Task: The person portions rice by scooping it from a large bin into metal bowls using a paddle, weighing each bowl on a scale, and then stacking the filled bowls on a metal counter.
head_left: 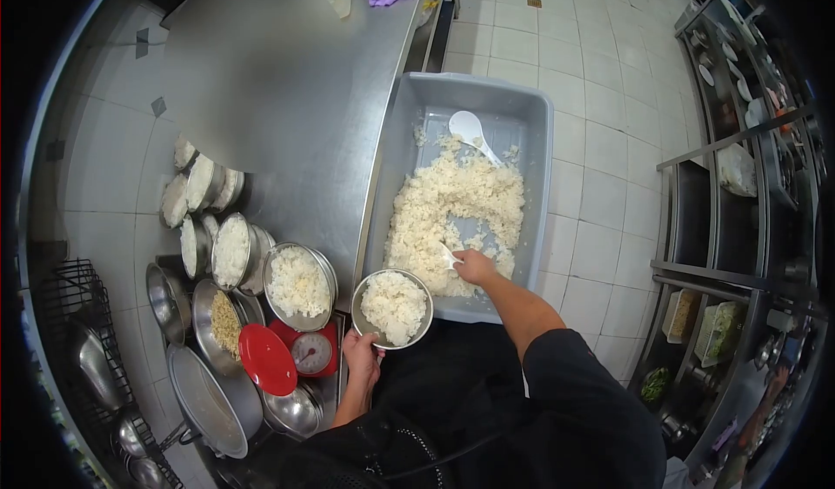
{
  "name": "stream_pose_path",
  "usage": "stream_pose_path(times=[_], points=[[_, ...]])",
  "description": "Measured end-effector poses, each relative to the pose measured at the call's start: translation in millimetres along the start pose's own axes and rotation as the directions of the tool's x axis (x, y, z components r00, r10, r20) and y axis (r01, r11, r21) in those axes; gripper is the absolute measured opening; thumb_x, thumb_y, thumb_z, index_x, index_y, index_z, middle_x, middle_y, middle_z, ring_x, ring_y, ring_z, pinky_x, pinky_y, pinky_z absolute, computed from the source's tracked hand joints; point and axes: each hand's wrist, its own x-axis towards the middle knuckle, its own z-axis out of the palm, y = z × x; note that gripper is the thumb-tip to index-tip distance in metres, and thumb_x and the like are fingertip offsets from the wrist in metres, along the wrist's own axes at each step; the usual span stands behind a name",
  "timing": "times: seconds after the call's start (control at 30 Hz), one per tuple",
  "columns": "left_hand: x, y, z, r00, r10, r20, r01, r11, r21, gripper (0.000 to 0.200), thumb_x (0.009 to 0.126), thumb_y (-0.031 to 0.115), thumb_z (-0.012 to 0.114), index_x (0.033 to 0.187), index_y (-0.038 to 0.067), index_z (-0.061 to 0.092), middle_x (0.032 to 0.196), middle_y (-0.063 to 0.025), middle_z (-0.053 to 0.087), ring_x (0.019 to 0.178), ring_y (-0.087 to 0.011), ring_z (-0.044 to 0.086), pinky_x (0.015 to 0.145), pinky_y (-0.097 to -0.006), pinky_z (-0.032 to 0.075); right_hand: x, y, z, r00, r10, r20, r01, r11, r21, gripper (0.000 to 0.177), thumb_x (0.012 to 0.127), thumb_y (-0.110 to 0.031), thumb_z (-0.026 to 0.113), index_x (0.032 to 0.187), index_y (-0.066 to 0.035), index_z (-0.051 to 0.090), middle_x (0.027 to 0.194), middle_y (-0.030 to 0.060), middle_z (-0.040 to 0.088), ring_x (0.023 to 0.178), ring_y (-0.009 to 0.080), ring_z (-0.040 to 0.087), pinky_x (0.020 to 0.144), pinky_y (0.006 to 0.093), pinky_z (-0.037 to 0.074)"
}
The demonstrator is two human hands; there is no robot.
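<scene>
My left hand (362, 357) grips the rim of a steel bowl (359, 304) from below left, and the bowl holds a mound of white rice. It is held at the near left corner of a large grey tub (541, 184). My right hand (476, 268) is closed around the handle of a white rice paddle (448, 256), whose blade is partly hidden in the cooked rice (426, 202). A hollow in that rice bares some of the tub's floor. Toward the tub's far end lies a second white rice paddle (467, 127).
Left of me are a rice-filled bowl (298, 282), a red dial scale (313, 351), a red round plate (267, 358), and a bowl of chopped brown food (224, 325). More rice bowls stand behind. A steel counter (326, 123) borders the tub; shelving (696, 211) stands right.
</scene>
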Motion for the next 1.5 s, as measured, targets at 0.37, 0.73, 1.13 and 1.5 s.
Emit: stream_pose_path(times=[0.37, 0.73, 1.13, 1.5], points=[[-6, 5, 5, 0.998, 0.047, 0.039, -0.048, 0.998, 0.031, 0.018, 0.081, -0.004, 0.058, 0.099, -0.001, 0.061, 0.083, -0.0107, 0.069, 0.052, -0.0149, 0.059, 0.041, -0.0256, 0.046, -11, 9, 8, 0.995, -0.079, 0.058, 0.048, 0.907, 0.418, 0.039, 0.09, -0.027, 0.067, 0.129, -0.02, 0.07, 0.116, 0.0168, 0.072, 0.107, 0.0342, 0.069, 0.093, 0.0408, 0.053], [26, -25, 53, 0.984, 0.169, 0.055, -0.173, 0.982, 0.075, 0.006, 0.082, -0.003, 0.058, 0.086, 0.001, 0.056, 0.068, -0.0088, 0.059, 0.045, -0.016, 0.056, 0.038, -0.0281, 0.045, -129, -36, -88, 0.855, -0.339, -0.393, 0.315, 0.941, -0.126, 0.044, 0.091, -0.01, 0.063, 0.135, -0.013, 0.064, 0.117, 0.0139, 0.071, 0.103, 0.0361, 0.068, 0.089, 0.043, 0.054], [44, -29, 112, 0.99, 0.144, -0.006, -0.143, 0.989, 0.048, 0.018, 0.083, -0.004, 0.057, 0.076, 0.005, 0.043, 0.063, -0.0082, 0.053, 0.04, -0.0178, 0.054, 0.034, -0.0306, 0.044, -217, -84, -64, 0.807, -0.469, -0.359, 0.462, 0.88, -0.112, 0.066, 0.079, 0.005, 0.055, 0.145, -0.006, 0.05, 0.109, 0.0211, 0.054, 0.094, 0.0428, 0.06, 0.084, 0.0468, 0.051], [52, -32, 91, 0.974, 0.219, 0.056, -0.222, 0.973, 0.058, 0.021, 0.08, -0.002, 0.058, 0.073, 0.007, 0.04, 0.059, -0.0065, 0.048, 0.04, -0.0165, 0.049, 0.033, -0.0329, 0.04, -244, -112, -106, 0.854, -0.487, -0.186, 0.446, 0.867, -0.221, 0.059, 0.079, 0.001, 0.056, 0.137, -0.007, 0.058, 0.107, 0.0209, 0.054, 0.093, 0.043, 0.061, 0.083, 0.0493, 0.052]])
